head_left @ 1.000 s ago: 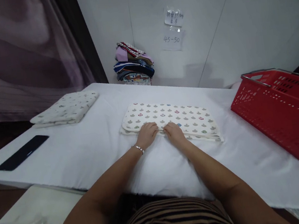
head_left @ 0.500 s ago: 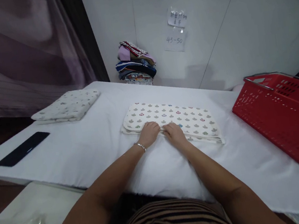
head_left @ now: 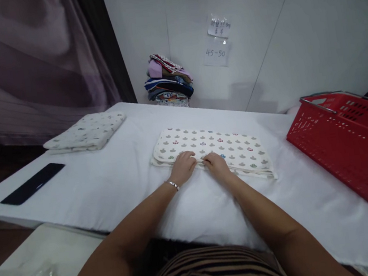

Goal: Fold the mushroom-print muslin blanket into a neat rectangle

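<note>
A folded white cloth [head_left: 205,146] with small grey and coloured prints lies on the white-covered table [head_left: 107,175] in front of me. My left hand [head_left: 183,167] pinches its near edge, a little left of the middle. Close beside it, my right hand [head_left: 215,165] grips the same edge, fingers curled. A narrow gap parts the two hands, and the cloth's layered edge shows between them. The fingertips are partly hidden in the fold.
Another folded printed cloth [head_left: 88,131] lies at the left, behind a flat black slab [head_left: 33,183]. A red basket [head_left: 351,147] stands at the right. Stacked fabrics [head_left: 168,83] rise beyond the far edge, by a wall with paper signs [head_left: 216,53].
My hands have drawn slightly apart along the cloth's near edge. The whole view has shifted slightly; the cloth looks otherwise the same.
</note>
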`<state>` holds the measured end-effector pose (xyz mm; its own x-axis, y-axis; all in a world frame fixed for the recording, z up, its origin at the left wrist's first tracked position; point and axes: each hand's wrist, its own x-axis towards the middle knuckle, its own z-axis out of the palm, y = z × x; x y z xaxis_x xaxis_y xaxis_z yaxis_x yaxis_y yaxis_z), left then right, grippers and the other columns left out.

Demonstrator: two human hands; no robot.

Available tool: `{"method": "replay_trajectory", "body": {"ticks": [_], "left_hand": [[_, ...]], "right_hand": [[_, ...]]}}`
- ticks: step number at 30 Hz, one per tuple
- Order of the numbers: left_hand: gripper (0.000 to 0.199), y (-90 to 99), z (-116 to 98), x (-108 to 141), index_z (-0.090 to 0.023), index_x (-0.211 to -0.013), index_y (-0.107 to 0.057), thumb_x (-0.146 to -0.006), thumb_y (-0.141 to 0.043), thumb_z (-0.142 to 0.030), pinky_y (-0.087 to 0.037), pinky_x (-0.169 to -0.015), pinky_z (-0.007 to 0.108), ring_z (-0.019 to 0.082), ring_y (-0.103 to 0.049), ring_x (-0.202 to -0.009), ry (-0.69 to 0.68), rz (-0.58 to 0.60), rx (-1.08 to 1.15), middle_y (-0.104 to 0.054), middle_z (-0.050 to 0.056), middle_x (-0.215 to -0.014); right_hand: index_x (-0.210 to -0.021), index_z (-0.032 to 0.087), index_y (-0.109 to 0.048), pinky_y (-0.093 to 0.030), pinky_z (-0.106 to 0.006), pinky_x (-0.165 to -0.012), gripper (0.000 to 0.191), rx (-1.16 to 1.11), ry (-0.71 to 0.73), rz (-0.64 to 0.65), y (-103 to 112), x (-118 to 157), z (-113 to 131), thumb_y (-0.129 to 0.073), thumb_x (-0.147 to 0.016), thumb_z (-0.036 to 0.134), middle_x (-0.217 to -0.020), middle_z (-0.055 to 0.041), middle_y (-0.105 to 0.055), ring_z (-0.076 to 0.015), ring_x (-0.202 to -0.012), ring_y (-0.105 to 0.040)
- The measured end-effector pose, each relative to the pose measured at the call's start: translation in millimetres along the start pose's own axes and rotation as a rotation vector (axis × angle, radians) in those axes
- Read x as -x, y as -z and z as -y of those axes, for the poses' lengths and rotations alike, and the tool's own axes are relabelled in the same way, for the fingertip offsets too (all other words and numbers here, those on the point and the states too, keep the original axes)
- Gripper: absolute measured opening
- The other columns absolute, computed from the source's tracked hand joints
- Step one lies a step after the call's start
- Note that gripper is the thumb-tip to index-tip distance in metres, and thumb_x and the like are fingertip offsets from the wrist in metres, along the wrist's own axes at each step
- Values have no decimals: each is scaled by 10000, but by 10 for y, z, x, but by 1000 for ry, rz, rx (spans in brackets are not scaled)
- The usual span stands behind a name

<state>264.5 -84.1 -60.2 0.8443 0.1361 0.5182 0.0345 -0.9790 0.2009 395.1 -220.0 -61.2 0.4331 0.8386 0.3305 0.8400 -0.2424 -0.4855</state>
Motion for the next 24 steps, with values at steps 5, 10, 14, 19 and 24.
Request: {"method": "replay_trajectory", "body": {"ticks": [5, 10, 14, 19, 24], "left_hand": [[121, 20, 7, 23, -221, -895, -653, -857, -540, -236, -392, -963, 408, 221, -477, -1131, 10, 60, -49, -582, 58, -1178], [144, -9, 0, -45, -213, -821, -663, -865, -525, -219, -415, -917, 399, 221, -497, -1088, 26, 71, -48, -607, 55, -1115], [140, -27, -4, -51, -206, -822, -647, -865, -516, -188, -411, -914, 385, 206, -504, -1066, 33, 56, -5, -614, 49, -1090], [146, -54, 9, -52, -191, -832, -606, -894, -477, -216, -414, -868, 369, 192, -538, -941, 61, 43, 14, -633, 42, -911], [151, -58, 22, -90, -189, -799, -581, -897, -469, -215, -402, -873, 378, 190, -560, -862, 71, 67, 5, -633, 34, -820]], "right_hand": [[-861, 207, -644, -396, -290, -745, 130, 28, 7, -40, -35, 21, 8, -518, -888, 190, -837, -27, -637, -181, -833, -543], [-867, 204, -634, -388, -289, -744, 157, 81, 58, -59, -40, 58, 23, -483, -906, 191, -838, -36, -622, -180, -839, -532], [-859, 197, -625, -376, -286, -745, 122, 142, 106, -45, -40, 83, 25, -512, -895, 225, -836, -39, -606, -185, -841, -517], [-893, 204, -631, -367, -290, -764, 110, 173, 110, -31, -70, 71, 11, -529, -889, 246, -870, -41, -612, -194, -864, -511], [-926, 206, -636, -368, -292, -769, 152, 159, 79, -25, -87, 46, -7, -486, -912, 225, -883, -44, -622, -197, -869, -513]]}}
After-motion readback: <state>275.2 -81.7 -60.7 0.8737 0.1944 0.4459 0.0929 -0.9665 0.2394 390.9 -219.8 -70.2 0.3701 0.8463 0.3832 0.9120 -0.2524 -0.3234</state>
